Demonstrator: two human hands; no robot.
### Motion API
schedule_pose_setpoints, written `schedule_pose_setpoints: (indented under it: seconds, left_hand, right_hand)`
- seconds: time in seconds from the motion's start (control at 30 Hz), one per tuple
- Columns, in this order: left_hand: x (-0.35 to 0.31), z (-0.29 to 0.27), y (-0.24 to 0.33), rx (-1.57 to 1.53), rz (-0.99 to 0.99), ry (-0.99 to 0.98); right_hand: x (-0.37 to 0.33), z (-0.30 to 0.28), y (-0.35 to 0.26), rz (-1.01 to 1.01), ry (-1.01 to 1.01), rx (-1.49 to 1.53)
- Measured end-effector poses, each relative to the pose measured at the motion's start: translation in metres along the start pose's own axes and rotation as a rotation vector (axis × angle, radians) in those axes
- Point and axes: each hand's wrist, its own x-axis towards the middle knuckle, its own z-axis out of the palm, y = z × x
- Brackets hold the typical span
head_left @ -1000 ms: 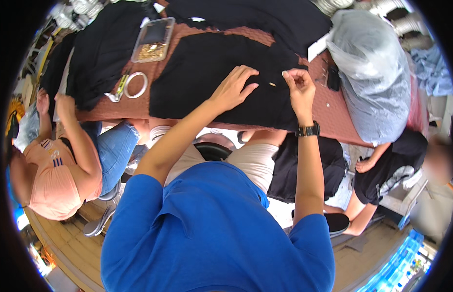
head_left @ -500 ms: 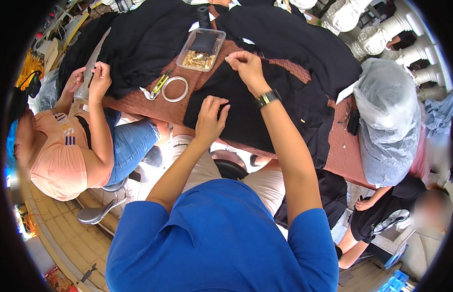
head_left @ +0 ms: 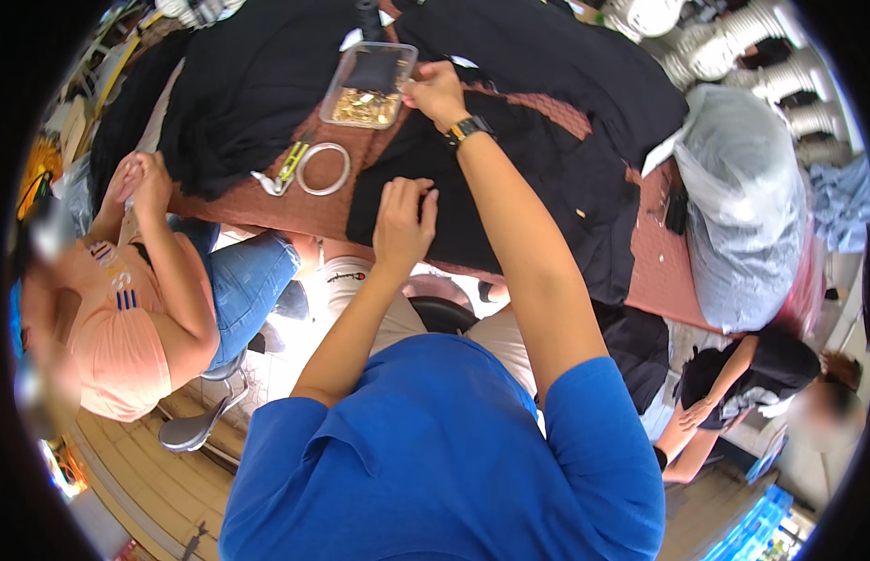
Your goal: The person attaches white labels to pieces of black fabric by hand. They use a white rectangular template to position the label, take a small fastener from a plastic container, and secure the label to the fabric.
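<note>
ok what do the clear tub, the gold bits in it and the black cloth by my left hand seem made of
Clear tub: probably glossy plastic; its walls are see-through and catch light.
Gold bits: shiny metal or metallic-coated; bright glints suggest it, but I can't tell which.
Black cloth: matte fabric; it lies limp with little shine, fibre unclear.

A white ring (head_left: 321,192) lies just beside a yellow-green hand tool (head_left: 291,166), a plastic-wrapped bundle (head_left: 740,210) stands near crumpled blue cloth (head_left: 843,208), and a co-worker (head_left: 181,299) in a peach shirt (head_left: 122,353) sits at left
</note>
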Motion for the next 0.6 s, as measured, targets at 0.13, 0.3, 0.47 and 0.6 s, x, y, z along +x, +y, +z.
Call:
schedule_pose_setpoints:
  seconds: [0.13, 0.3, 0.47, 0.6]
  left_hand:
    - [-0.001, -0.003, -0.006, 0.066, 0.000, 0.018]
    - [0.003, -0.005, -0.002, 0.045, -0.073, -0.018]
    - [0.029, 0.033, 0.048, -0.202, 0.053, -0.066]
    - [0.034, 0.117, 0.079, -0.288, 0.339, -0.316]
  right_hand:
    - [-0.054, -0.015, -0.011, -0.318, 0.007, -0.286]
    - [-0.175, -0.114, -0.024, -0.519, 0.175, -0.420]
    - [-0.235, -0.248, 0.014, -0.522, 0.386, -0.895]
    - [-0.246, -0.290, 0.022, -0.518, 0.282, -0.979]
